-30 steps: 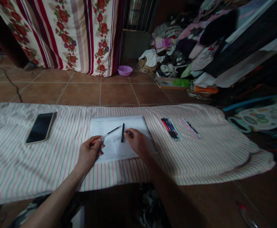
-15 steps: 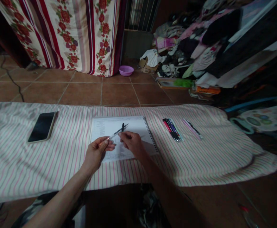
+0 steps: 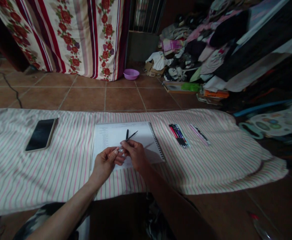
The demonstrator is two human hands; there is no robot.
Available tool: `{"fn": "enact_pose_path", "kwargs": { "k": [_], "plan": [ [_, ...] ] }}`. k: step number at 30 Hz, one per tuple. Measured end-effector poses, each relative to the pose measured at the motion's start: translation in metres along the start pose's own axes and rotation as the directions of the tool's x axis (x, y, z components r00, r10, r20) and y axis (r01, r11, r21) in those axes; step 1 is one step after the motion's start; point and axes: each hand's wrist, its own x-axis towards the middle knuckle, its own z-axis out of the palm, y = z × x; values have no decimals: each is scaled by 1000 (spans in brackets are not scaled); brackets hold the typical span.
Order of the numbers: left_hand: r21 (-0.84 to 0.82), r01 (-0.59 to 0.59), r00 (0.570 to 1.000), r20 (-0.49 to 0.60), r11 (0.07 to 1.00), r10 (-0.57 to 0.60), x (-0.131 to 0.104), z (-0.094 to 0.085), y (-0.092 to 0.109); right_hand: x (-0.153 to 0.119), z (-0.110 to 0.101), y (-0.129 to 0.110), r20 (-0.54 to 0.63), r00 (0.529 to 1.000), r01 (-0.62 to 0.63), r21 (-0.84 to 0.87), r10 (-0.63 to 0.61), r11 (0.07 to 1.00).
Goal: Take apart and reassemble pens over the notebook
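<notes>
Both hands nearly closed. Left hand (image 3: 105,162) pinches the near-left end of a slim pen (image 3: 132,135); right hand (image 3: 136,155) grips its shaft, above the spiral notebook (image 3: 139,128), dark tip pointing far right.

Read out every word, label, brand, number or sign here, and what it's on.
No text here is legible.
White spiral-bound paper notebook: small print on the page, too blurred to read.
Thin dark-tipped pen, held: no readable marking.
Row of red, black and purple pens: too small to make out any lettering.
Black-screened rectangular phone: no readable text.
</notes>
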Motion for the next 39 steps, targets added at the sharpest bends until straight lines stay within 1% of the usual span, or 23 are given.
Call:
{"fn": "enact_pose_path", "kwargs": {
  "k": [3,5,8,10,12,15,23,27,33,36,39],
  "plan": [
    [2,9,1000,13,1000,-9,0,3,2,1,0,0,-10,1000,-1,13,1,1000],
    [15,-12,1000,17,1000,12,0,3,2,4,-2,0,-10,1000,15,13,-15,1000],
    [20,-56,998,-27,998,56,2,2,4,10,-8,-1,-62,997,51,22,-50,998],
    [25,-66,996,-62,997,68,2,1,7,14,-11,-2,-109,993,54,57,-48,997],
    [27,-71,994,-83,997,73,2,1,9,16,-12,-2,-127,991,46,86,-34,995],
    [11,-80,992,-95,997,81,0,2,12,15,-11,-2,-108,993,51,77,-42,996],
    [10,-48,996,-79,999,49,-1,4,12,12,-6,-5,-79,993,88,7,-87,996],
    [34,-93,990,-100,995,96,0,4,12,12,-3,-5,-105,988,115,-21,-117,993],
    [165,-146,979,-114,975,166,-1,4,12,14,0,-2,-104,986,126,-34,-129,991],
    [168,-152,975,-136,974,176,-2,5,15,12,1,-5,-83,983,158,-74,-164,985],
    [137,-154,974,-148,979,173,-2,6,17,9,4,-7,-28,983,177,-81,-180,981]
  ]
}}
